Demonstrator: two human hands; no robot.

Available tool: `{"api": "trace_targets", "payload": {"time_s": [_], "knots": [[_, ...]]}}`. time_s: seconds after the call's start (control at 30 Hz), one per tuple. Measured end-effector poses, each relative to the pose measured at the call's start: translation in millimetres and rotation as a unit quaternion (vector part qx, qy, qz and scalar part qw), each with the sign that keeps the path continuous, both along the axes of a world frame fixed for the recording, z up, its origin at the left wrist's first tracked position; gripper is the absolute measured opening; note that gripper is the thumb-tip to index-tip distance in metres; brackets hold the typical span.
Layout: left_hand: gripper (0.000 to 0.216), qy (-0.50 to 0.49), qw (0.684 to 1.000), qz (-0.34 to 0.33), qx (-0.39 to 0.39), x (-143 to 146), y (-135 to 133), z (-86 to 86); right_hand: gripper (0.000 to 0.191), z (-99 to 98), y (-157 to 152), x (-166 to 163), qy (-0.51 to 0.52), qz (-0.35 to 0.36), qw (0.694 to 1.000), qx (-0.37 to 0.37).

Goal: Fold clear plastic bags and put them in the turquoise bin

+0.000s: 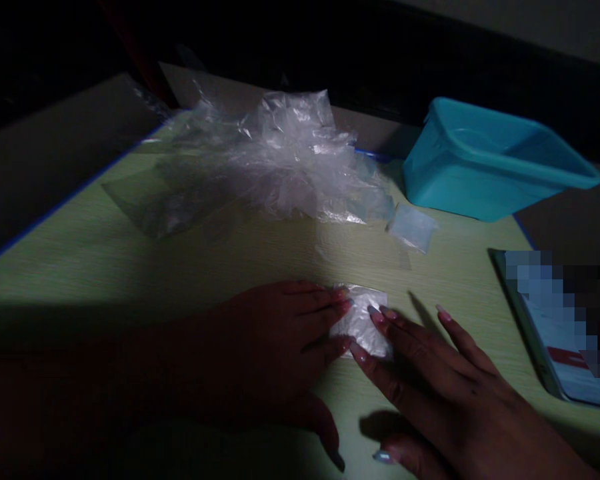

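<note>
A small folded piece of clear plastic film (364, 320) lies flat on the table, shiny and wrinkled. My left hand (285, 340) rests palm down with its fingers stretched out, the fingertips on the film's left edge. From the right, my right hand (440, 380) reaches in with spread fingers, and some of its fingertips touch the film's right part. Neither hand is closed around anything. Beyond them, a loose heap of crumpled clear plastic bags (290, 160) spreads over the far part of the table. A second flat folded plastic piece (413, 228) lies at the heap's right end.
A turquoise plastic bin (460, 173) stands at the table's far right corner. On the right side lies a device with a lit screen (570, 333), partly blurred out. The pale wood-grain table (80, 267) has a blue edge. The surroundings are dark.
</note>
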State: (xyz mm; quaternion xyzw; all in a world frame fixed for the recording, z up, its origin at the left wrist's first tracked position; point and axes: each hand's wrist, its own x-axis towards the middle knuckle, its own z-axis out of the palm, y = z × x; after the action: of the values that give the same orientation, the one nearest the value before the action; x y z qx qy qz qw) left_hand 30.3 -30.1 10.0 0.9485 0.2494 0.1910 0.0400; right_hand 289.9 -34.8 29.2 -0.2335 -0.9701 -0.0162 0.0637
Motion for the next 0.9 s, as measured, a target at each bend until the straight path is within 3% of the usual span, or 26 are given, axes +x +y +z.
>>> {"api": "trace_targets", "payload": {"time_s": [0.47, 0.7, 0.9], "knots": [[0.058, 0.015, 1.000, 0.001, 0.027, 1, -10, -0.8, 0.050, 0.6, 2, 0, -0.008, 0.016, 1.000, -0.004], [0.056, -0.021, 0.999, -0.003, 0.045, -1, -8, 10.2, 0.049, 1.4, 2, 0, -0.011, 0.021, 1.000, -0.004], [0.070, 0.009, 0.997, -0.016, -0.069, 2, 0, 3.1, 0.044, 1.8, 3, 0, -0.003, 0.020, 1.000, -0.012]]}}
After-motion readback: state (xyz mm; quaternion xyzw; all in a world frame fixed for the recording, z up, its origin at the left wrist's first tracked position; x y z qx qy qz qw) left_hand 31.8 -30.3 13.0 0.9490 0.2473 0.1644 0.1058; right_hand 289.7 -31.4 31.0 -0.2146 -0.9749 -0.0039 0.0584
